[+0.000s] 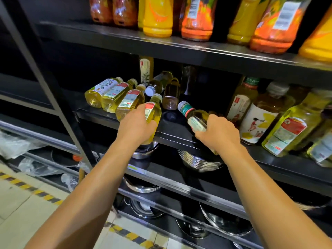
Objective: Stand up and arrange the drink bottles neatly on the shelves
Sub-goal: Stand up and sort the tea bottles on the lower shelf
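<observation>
left hand (137, 123) wraps around the lower body of a yellow bottle (153, 114), fingers curled over it, bottle tilted with its white cap pointing up and back, base hanging past the front edge of the middle shelf (172, 130). right hand (218, 133) grips a second bottle (195, 117) with a green and red label band, lying almost flat, white cap pointing left toward the left hand, its base hidden under the palm. both hands are near each other at the shelf edge, not touching.

just left of the left hand, three more yellow bottles (115, 95) lie tipped over side by side on the same shelf, bases toward the front, caps toward the back; the nearest one touches the held bottle. behind them a clear brownish bottle (171, 95) lies on its side, another dark bottle (158, 83) leans beside it, and a tall labelled bottle (145, 70) stands upright at the back.

right of the right hand, upright bottles stand on the shelf: a white-labelled tea bottle (260, 119) with a drawn figure, a slim yellow bottle (241, 99) behind it, a greenish bottle (291, 130) leaning at far right.

upper shelf (125, 35) holds orange and yellow juice bottles (196, 20) standing upright. lower shelves hold stacked metal bowls (199, 161). floor at lower left shows yellow-black tape (34, 191).
</observation>
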A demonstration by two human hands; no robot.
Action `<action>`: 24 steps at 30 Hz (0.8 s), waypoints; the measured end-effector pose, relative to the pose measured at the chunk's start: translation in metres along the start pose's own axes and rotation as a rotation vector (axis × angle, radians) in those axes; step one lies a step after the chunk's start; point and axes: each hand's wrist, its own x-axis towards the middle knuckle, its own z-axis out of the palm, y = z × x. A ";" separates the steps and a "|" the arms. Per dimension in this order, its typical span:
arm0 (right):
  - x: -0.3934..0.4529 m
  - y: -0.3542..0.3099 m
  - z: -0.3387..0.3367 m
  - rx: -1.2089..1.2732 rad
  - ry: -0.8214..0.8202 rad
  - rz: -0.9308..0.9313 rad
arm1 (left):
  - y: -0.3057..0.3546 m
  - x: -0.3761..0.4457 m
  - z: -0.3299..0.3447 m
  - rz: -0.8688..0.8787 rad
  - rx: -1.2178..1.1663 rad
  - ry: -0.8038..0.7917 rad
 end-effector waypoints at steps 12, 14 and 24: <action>-0.043 0.024 0.020 0.772 0.434 -0.057 | -0.012 -0.083 0.030 -0.039 -1.710 -0.332; -0.051 0.027 0.026 0.886 0.497 -0.060 | 0.001 -0.081 0.037 -0.037 -1.702 -0.419; -0.046 0.052 0.031 0.754 0.488 0.126 | 0.066 -0.020 0.062 0.263 -1.006 -0.274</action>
